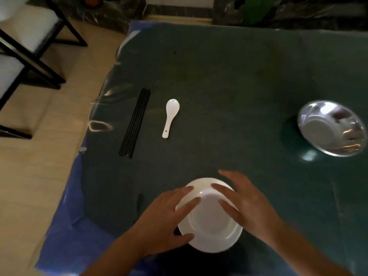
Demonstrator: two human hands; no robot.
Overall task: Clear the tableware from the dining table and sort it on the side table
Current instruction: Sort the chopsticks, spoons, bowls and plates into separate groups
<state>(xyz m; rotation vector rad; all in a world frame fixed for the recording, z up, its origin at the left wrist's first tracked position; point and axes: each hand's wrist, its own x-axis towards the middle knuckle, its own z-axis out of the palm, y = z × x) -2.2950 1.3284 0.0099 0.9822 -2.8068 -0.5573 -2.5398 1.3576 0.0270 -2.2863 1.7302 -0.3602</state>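
White ceramic bowl (211, 218) sits at approx. 6 o'clock on the table (229, 80), nearest the wearer, resting on the dark green cover. Appears upside down, foot ring facing up, though blur makes this uncertain. No chips, cracks or food residue visible; surface glossy.

Left hand (169, 214): fingers straight, spread over the bowl's left rim, thumb at near edge. Right hand (247, 204): fingers extended across the right side, tips over the centre. Neither hand has curled round the bowl; both relaxed, flat, nothing grasped. Contact vs. hovering just above: cannot tell for certain.

Step in hand, in my judgement: either setting this bowl down or about to take it up. Which table this is (dining or side) cannot be confirmed from the view.

Next move, if pickup: needs both hands to close on opposite rims, lift level. Glazed surface likely slippery; firm two-sided grip advised.

Further out, approx. 10 o'clock: white ceramic spoon (170, 117), scoop pointing away, handle toward wearer. Just beside it to the left, apart: black chopsticks (135, 122), several sticks bundled parallel, neatly aligned.

At 3 o'clock, well apart from the rest: steel bowl (331, 127), upright, shiny, apparently empty.

Beyond table at 11 o'clock: black-framed chairs (29, 46) w/ pale seats on tan floor.
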